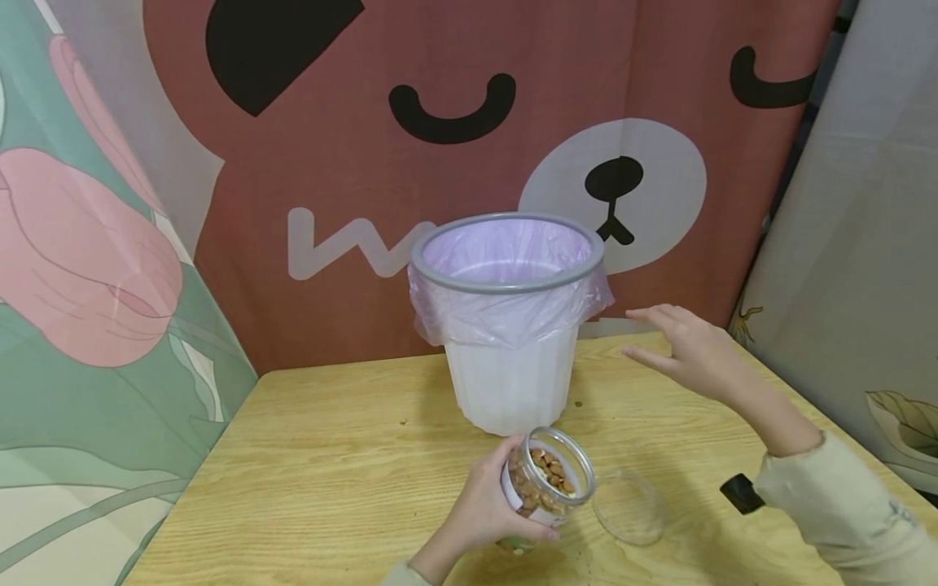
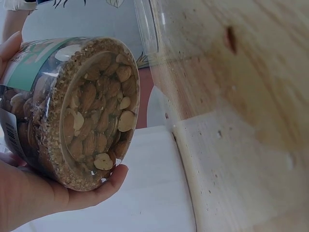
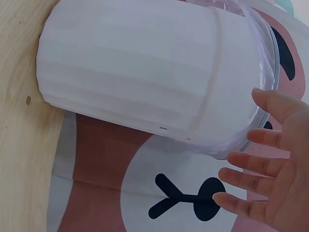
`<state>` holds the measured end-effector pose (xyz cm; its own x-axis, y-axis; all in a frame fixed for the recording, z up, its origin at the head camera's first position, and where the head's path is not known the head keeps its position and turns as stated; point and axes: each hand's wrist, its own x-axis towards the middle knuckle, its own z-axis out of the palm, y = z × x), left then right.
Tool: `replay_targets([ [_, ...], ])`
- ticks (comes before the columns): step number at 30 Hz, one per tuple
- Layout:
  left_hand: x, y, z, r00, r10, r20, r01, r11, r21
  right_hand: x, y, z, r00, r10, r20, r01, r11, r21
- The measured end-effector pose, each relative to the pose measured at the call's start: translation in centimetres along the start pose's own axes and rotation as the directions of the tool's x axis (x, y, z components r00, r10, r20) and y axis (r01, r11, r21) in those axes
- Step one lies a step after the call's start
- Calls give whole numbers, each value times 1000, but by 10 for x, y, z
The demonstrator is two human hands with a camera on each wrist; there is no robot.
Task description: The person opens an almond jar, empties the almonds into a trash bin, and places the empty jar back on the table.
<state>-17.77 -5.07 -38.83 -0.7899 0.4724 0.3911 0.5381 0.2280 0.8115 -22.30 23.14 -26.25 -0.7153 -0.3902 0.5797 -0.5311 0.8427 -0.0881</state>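
My left hand (image 1: 487,500) grips a clear plastic jar (image 1: 545,480) of almonds, tilted, with its lidless mouth facing up and to the right. In the left wrist view the jar's bottom (image 2: 96,116) shows almonds and brown crumbs packed against it. My right hand (image 1: 692,350) hangs in the air right of a white trash bin (image 1: 513,382), fingers spread and holding nothing. A pale purple bag (image 1: 506,313) lines the bin under a grey rim ring (image 1: 506,287). A clear round lid (image 1: 628,509) lies on the table right of the jar.
The light wooden table (image 1: 315,456) carries the bin near its back edge. A curtain with a bear face (image 1: 330,163) hangs right behind it, with patterned fabric on both sides. A small black object (image 1: 742,494) shows beside the right sleeve (image 1: 843,496).
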Motion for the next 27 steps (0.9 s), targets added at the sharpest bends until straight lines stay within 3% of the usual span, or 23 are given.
replay_targets([
  [10,0,0,0,1000,-12,4,12,1000,-9,14,6,-9,997,-27,-77,26,1000,-14],
  [19,1,-1,1,1000,-3,12,3,1000,-14,33,3,-17,998,36,-58,-34,999,27],
  [27,1,-2,1,1000,-2,10,2,1000,-14,46,0,-21,998,43,-39,-43,999,1],
])
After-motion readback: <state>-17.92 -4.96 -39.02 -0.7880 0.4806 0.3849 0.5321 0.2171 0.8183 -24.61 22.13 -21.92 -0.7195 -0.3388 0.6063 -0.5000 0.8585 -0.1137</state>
